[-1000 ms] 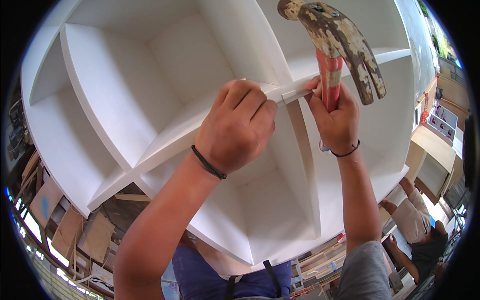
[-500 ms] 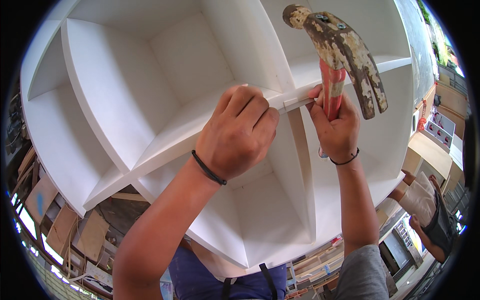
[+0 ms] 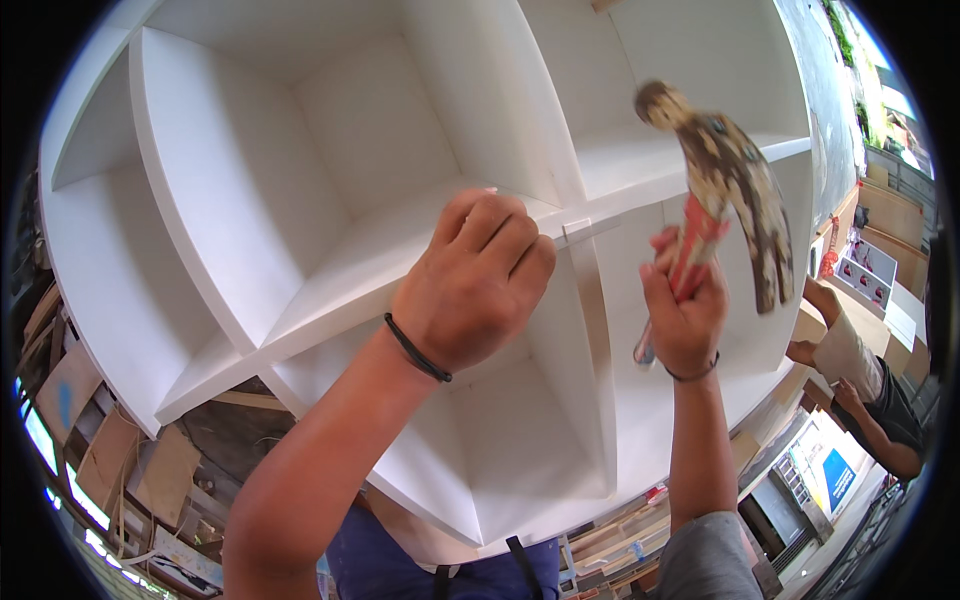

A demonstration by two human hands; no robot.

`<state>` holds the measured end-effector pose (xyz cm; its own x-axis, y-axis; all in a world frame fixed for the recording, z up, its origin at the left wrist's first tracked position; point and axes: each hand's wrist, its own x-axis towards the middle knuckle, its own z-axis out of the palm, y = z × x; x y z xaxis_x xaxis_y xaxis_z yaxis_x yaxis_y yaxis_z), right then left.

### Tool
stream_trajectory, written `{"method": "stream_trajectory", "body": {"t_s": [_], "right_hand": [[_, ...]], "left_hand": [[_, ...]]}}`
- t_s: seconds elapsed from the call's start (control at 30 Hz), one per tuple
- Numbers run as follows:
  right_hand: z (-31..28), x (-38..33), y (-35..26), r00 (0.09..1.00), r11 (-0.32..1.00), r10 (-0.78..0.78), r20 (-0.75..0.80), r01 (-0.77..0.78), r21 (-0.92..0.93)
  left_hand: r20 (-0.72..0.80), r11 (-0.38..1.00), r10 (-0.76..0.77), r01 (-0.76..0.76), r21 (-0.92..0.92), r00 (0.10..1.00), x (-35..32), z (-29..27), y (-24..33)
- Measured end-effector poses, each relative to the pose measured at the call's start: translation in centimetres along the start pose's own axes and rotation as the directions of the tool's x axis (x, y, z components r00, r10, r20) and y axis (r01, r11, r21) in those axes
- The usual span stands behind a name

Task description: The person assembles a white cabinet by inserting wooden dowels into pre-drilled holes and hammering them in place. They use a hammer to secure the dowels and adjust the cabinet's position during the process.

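Observation:
My right hand (image 3: 688, 325) grips a claw hammer (image 3: 738, 180) by its worn red handle, its paint-flaked head raised and blurred by motion. The hammer stands over the right side of a white shelf unit (image 3: 190, 190) with several open compartments. My left hand (image 3: 475, 285) is closed against the front edge of a middle shelf board, fingers curled down. What its fingertips hold is hidden, though a small pale tip shows above them. Just right of this hand, a short thin white strip (image 3: 578, 229) lies on the shelf edge where an upright board meets it.
Another person (image 3: 865, 390) in light shorts is at the far right. Wooden boards (image 3: 165, 475) lean at the lower left. A small compartmented box (image 3: 868, 270) with red items stands at the right beside wooden panels. Stacked timber (image 3: 620, 545) lies beyond the unit's near edge.
My right hand has drawn back from the shelf edge, moving down and slightly right with the hammer, and its fingers no longer touch the edge. My left hand stays almost in place.

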<state>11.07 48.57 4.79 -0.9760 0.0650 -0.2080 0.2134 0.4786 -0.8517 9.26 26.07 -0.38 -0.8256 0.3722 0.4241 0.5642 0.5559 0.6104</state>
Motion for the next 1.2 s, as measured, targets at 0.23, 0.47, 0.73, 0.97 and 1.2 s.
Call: {"method": "stream_trajectory", "body": {"t_s": [0.23,0.47,0.73,0.97,1.2], "right_hand": [[-3.6,-6.6,-0.4,0.997,0.996,0.064,-0.044,-0.066,-0.054],[-5.0,-10.7,-0.6,0.981,0.981,0.194,0.014,-0.194,-0.027],[-3.7,-10.9,-2.3,0.978,0.978,0.208,-0.004,-0.208,-0.018],[-1.3,-9.3,-4.0,0.968,0.961,0.249,-0.021,-0.250,-0.116],[-0.8,-9.0,-3.7,0.978,0.943,0.201,0.058,-0.177,-0.282]], "left_hand": [[0.026,0.999,0.006,-0.007,0.032,1.000,-0.1,-0.2,0.0],[0.008,0.999,0.015,-0.015,0.034,1.000,-0.3,0.1,-0.1],[-0.004,1.000,0.013,-0.013,-0.001,1.000,0.1,0.0,0.2],[-0.013,1.000,0.017,-0.017,-0.004,1.000,0.1,0.1,0.0],[-0.039,1.000,0.020,-0.021,-0.023,0.999,0.0,0.3,0.0]]}}
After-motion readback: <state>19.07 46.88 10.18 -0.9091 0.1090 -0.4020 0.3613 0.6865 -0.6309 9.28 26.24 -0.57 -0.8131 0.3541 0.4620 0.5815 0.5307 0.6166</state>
